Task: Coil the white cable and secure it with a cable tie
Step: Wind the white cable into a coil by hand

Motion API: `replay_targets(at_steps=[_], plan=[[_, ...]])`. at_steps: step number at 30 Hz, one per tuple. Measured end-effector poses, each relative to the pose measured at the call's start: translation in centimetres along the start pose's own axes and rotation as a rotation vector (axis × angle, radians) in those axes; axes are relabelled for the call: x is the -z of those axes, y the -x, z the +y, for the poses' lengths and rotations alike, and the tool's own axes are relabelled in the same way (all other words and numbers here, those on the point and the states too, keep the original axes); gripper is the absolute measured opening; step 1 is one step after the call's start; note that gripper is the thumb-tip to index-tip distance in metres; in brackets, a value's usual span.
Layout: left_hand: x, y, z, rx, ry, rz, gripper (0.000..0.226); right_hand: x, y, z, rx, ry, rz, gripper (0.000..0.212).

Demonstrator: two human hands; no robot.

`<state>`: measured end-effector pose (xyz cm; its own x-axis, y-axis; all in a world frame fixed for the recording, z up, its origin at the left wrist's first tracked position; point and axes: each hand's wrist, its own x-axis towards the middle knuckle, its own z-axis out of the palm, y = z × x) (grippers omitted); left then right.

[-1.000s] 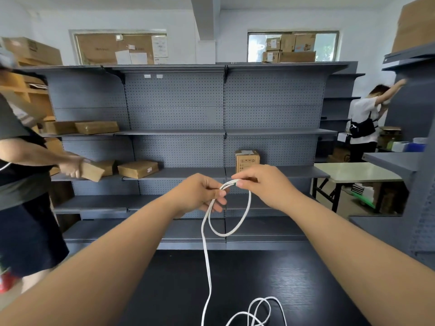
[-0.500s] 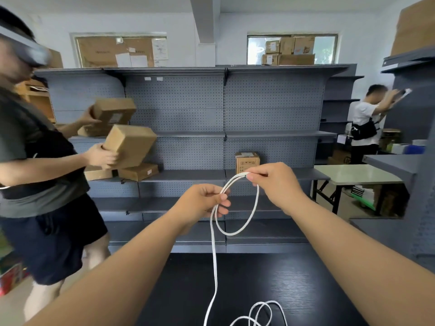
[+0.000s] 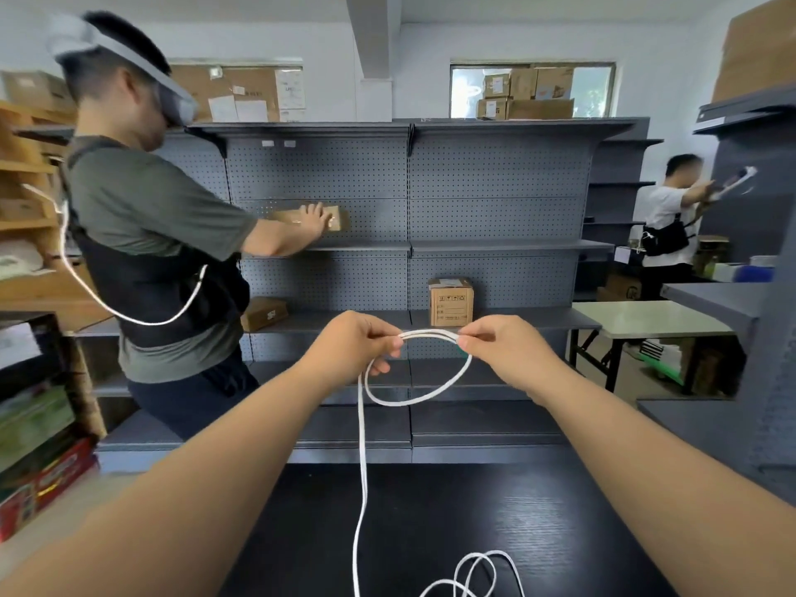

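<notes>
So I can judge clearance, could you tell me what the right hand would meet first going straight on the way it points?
Probably the left hand: the right hand points leftward along the white cable both pinch. Depth is unclear; it might reach the grey shelf instead.

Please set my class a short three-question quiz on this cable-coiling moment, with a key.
1. True or false: the left hand and the right hand both hold the white cable.
2. The slack cable lies on: A the black table; B a chair; C the floor.
3. Fill in: on the grey shelf behind the hands stands a cardboard ___.
Key: 1 true; 2 A; 3 box.
</notes>
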<state>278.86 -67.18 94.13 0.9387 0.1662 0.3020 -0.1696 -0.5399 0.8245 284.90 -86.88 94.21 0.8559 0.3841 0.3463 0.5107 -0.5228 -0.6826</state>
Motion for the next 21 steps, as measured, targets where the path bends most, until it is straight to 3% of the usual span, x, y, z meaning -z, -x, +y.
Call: replay_targets(at_steps=[4,7,12,21], plan=[[0.2,-0.4,0.6,-0.024,-0.130,-0.077,0.011,-0.4,0.0,-1.2,0.102,0.150,-0.080,0.026],[0.0,-0.6,1.1,-0.036,-0.176,-0.110,0.010,-0.8,0.2,-1.7,0.145,0.261,-0.126,0.020],[-0.4,-0.3,1.0,-0.047,-0.191,-0.123,0.013,-1.3,0.4,-1.3,0.091,0.200,-0.091,0.016],[-1.4,1.1,-1.2,0.076,0.199,-0.128,0.005,-0.5,0.7,-0.6,0.022,-0.026,0.107,0.015]])
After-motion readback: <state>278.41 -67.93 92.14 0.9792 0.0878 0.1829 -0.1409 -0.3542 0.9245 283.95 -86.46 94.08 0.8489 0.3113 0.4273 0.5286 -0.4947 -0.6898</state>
